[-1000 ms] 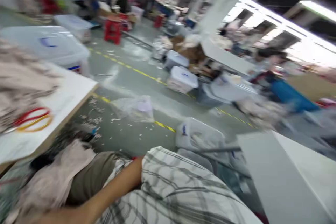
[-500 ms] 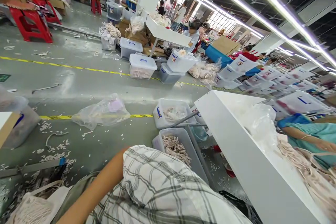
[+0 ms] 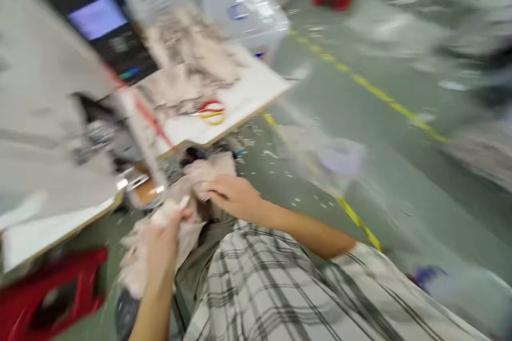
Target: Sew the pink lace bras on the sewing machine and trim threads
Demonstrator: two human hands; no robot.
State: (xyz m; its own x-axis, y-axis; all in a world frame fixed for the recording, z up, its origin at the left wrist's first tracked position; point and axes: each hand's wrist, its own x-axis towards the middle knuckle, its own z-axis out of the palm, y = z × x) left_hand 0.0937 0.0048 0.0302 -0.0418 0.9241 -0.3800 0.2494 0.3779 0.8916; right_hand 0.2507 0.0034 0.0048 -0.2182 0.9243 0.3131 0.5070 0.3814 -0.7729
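Low in front of my lap, pale beige fabric (image 3: pixel 134 258) hangs in a loose bundle beside the sewing table's edge. My left hand (image 3: pixel 163 232) is closed on a part of it, fingertips pinched together. Just to the right and slightly farther off, my right hand (image 3: pixel 236 197) has its fingers curled onto the same fabric. Motion blur hides the fine detail at the fingertips. Beyond the hands, scissors (image 3: pixel 213 112) with red and yellow handles lie on the white tabletop (image 3: pixel 256 82), next to a heap of beige fabric pieces (image 3: pixel 196 56).
A blurred sewing machine (image 3: pixel 48 101) with a lit control panel (image 3: pixel 98 18) stands at the left. A lidded clear bin (image 3: pixel 248 13) is behind the table. One red stool (image 3: pixel 52 295) sits at lower left. A plastic bag (image 3: pixel 332 154) lies on the floor.
My view has swung left and down from the aisle to the sewing table. Both hands are now visible on the beige fabric; before, only one arm showed.
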